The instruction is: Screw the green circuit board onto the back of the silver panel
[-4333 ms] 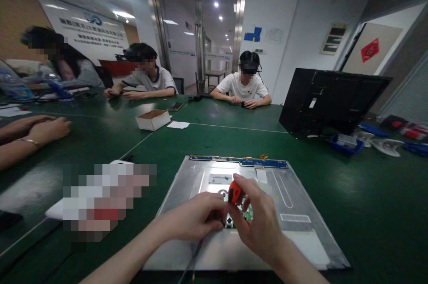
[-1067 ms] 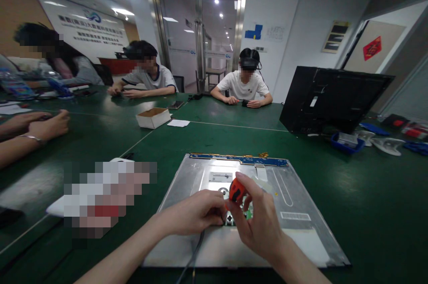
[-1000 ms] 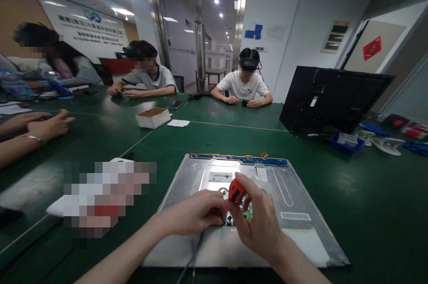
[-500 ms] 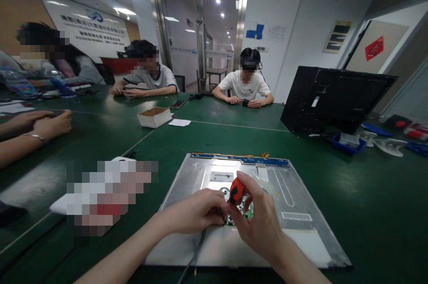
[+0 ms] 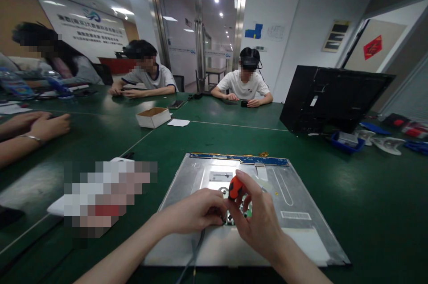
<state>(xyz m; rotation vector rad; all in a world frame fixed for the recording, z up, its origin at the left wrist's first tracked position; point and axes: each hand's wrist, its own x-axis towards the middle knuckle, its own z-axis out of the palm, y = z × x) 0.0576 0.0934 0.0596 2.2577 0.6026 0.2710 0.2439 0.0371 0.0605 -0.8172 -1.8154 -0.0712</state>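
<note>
My right hand (image 5: 261, 215) grips a screwdriver (image 5: 236, 187) by its orange-and-black handle, thumb and fingertips round it. The shaft and tip are hidden behind my hands. My left hand (image 5: 205, 210) is closed in a pinch just left of the screwdriver; what its fingertips hold cannot be made out. Under both hands lies a silver display panel (image 5: 297, 201), back side up, with a blue circuit strip (image 5: 270, 161) along its far edge. A small green circuit board (image 5: 230, 219) shows between my hands. A dark cable (image 5: 198, 248) runs from below my left hand toward me.
A black monitor (image 5: 334, 99) stands at the right, near a blue tray (image 5: 347, 142). A white box (image 5: 154, 118) and a paper slip (image 5: 179, 122) lie beyond the panel on the green table (image 5: 214, 139). Several people sit around; another person's hands (image 5: 50, 130) rest at left.
The screwdriver handle looks slightly turned in my right hand. My left hand stays in the same place. The whole view has shifted a little.
</note>
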